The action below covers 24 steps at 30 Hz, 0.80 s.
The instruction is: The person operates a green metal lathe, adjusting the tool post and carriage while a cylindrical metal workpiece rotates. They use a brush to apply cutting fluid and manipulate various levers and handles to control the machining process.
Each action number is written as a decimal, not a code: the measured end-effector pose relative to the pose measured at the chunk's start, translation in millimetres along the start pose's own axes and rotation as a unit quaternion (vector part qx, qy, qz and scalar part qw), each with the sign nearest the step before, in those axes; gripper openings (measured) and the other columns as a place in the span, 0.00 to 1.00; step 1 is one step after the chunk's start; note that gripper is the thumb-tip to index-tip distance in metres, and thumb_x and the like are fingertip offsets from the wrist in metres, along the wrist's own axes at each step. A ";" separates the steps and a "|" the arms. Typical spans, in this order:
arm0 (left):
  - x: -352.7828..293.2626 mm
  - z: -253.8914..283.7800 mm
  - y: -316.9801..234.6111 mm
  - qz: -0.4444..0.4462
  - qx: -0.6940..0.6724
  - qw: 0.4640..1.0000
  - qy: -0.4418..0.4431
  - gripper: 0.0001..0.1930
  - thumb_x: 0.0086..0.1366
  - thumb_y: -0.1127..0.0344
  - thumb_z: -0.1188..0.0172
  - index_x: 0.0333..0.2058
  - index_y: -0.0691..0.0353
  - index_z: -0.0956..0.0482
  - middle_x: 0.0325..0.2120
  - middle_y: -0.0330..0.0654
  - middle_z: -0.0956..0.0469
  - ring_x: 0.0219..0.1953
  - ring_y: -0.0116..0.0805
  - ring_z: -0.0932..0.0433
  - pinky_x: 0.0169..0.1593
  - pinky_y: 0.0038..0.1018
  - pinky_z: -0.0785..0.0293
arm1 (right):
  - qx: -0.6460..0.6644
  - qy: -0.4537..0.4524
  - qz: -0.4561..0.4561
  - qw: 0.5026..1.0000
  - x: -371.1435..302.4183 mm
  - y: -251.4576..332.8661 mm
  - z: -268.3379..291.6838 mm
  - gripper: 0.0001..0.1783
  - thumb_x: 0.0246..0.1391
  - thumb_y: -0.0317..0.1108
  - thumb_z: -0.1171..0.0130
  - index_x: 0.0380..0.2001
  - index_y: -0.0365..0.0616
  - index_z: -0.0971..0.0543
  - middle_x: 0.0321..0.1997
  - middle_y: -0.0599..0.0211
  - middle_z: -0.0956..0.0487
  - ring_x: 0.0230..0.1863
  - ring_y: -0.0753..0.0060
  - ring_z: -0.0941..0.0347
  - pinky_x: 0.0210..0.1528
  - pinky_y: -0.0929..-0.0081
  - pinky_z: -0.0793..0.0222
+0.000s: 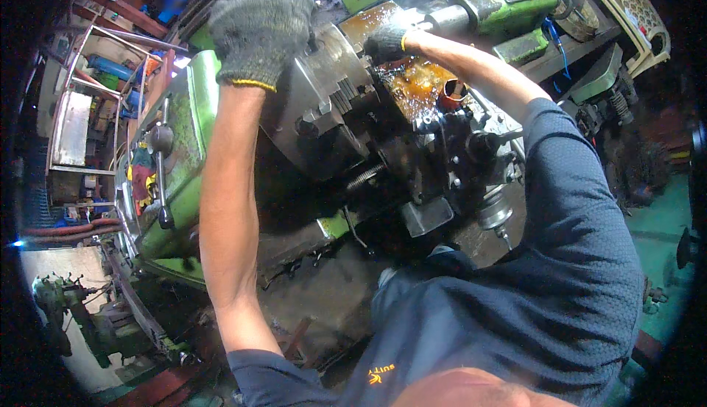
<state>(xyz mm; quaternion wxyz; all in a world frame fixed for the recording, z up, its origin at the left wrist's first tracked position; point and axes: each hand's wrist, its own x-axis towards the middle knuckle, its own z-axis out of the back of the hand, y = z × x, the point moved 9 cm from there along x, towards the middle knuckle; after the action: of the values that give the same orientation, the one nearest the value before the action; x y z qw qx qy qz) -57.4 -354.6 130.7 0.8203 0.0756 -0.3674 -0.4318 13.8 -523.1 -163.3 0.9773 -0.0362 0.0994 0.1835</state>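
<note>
A large metal lathe chuck [331,86] with stepped jaws fills the middle of the view. My left hand [261,31], in a dark grey knit glove with a yellow cuff, is at the chuck's upper left. Its fingers curl down over the far side, closed, and whatever they hold is hidden. Beside the chuck's right face is my right hand [387,41], gloved alike and reaching in over the oily bed. Its fingers are dark and hidden from view. Brown, wet fluid [420,83] glistens below my right forearm.
The tool post and carriage [456,142] stand right of the chuck, below my right arm. A green tailstock [508,2] with a handwheel is at upper right. The green headstock [188,112] carries a lever [163,179]. A beige plastic chair [626,13] stands far right.
</note>
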 end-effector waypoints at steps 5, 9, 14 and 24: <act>-19.0 -38.5 2.4 0.072 -0.108 0.991 0.038 0.14 0.70 0.55 0.47 0.45 0.54 0.18 0.37 0.53 0.16 0.39 0.56 0.16 0.44 0.49 0.21 | 0.052 -0.038 0.064 0.996 -1.3 -15.0 -13.8 0.16 0.45 0.45 0.35 0.34 0.48 0.12 0.28 0.56 0.14 0.30 0.54 0.17 0.35 0.53 0.23; -8.3 -46.5 -11.3 0.072 -0.118 0.978 0.157 0.16 0.66 0.62 0.45 0.46 0.65 0.16 0.37 0.57 0.16 0.43 0.58 0.16 0.47 0.50 0.21 | 0.081 -0.028 0.010 0.996 -3.6 -3.0 -5.3 0.16 0.47 0.45 0.38 0.33 0.47 0.12 0.31 0.53 0.14 0.33 0.48 0.17 0.37 0.51 0.22; 15.2 -44.8 -29.5 0.059 -0.108 0.974 0.190 0.15 0.66 0.63 0.47 0.42 0.62 0.14 0.43 0.60 0.17 0.47 0.58 0.17 0.53 0.48 0.21 | -0.003 -0.005 -0.045 0.999 -9.7 -4.7 -12.2 0.17 0.47 0.43 0.39 0.36 0.47 0.11 0.36 0.52 0.13 0.38 0.42 0.16 0.41 0.50 0.20; 15.1 -54.1 -15.1 0.049 -0.125 0.978 0.162 0.15 0.63 0.60 0.44 0.40 0.61 0.13 0.41 0.59 0.17 0.46 0.58 0.17 0.52 0.49 0.22 | 0.016 -0.136 -0.050 0.989 -38.5 7.2 7.2 0.14 0.49 0.42 0.38 0.36 0.51 0.12 0.37 0.53 0.14 0.39 0.44 0.17 0.39 0.52 0.22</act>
<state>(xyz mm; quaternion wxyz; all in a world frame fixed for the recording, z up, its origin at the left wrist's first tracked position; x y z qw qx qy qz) -25.8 -385.9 93.3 0.8920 0.0234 -0.1761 -0.4157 -22.6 -529.1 -148.5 0.9902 -0.0007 -0.0335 0.1358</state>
